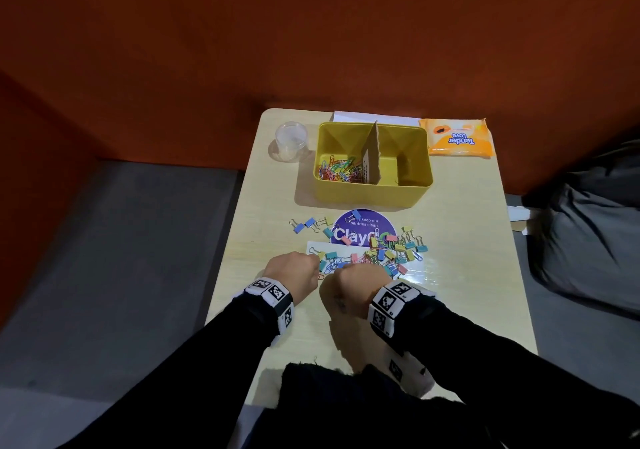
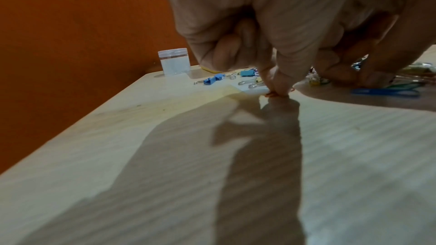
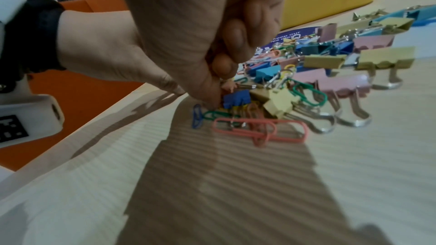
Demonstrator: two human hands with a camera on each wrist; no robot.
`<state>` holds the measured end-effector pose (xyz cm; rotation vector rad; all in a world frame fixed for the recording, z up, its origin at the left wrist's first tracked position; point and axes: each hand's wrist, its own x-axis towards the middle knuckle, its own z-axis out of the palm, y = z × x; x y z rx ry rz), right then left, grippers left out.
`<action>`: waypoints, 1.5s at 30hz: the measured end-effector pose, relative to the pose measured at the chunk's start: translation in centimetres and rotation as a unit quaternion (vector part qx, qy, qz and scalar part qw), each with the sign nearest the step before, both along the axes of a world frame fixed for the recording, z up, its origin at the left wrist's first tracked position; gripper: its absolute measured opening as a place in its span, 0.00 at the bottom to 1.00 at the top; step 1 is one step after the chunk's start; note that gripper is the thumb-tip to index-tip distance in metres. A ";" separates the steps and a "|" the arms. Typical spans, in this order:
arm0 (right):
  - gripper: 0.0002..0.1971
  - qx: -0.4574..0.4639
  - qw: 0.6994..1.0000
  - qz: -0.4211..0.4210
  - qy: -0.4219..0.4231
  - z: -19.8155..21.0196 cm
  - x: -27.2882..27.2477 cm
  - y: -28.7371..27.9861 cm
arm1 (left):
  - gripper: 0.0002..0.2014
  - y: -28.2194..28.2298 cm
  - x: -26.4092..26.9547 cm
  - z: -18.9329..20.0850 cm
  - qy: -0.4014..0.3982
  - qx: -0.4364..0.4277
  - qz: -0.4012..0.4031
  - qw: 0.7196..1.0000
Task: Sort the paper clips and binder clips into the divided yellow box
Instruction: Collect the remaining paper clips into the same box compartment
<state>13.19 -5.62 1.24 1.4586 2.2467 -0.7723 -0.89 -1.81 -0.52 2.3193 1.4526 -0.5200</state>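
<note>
The yellow box stands at the table's far side, split by a cardboard divider. Its left compartment holds coloured paper clips; the right one looks almost bare. A mixed pile of binder clips and paper clips lies in front of it. My left hand is at the pile's near left edge and pinches a reddish paper clip against the table. My right hand is beside it, fingers curled, thumb tip down among the paper clips, pinching a small pink clip.
A few blue binder clips lie apart to the left of the purple round sticker. A clear plastic jar stands left of the box, an orange wipes packet to its right. Dark fabric lies beyond the table's right edge.
</note>
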 end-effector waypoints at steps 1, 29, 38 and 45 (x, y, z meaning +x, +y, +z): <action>0.10 -0.007 1.000 0.006 0.000 -0.1 0.0 0.1 | 0.11 0.0 0.1 0.0 0.008 0.001 -0.009 1.000; 0.11 -0.023 0.947 -0.279 0.159 -0.6 2.9 0.6 | 0.08 0.8 -2.1 -0.7 -0.085 -0.026 0.116 0.989; 0.11 0.028 0.982 -0.168 0.078 -0.4 1.8 -0.7 | 0.14 2.0 -1.7 0.6 -0.039 -0.014 -0.035 0.999; 0.09 0.058 0.996 -0.066 0.023 0.2 0.4 -1.1 | 0.09 1.5 -0.6 0.4 -0.014 -0.006 -0.058 0.998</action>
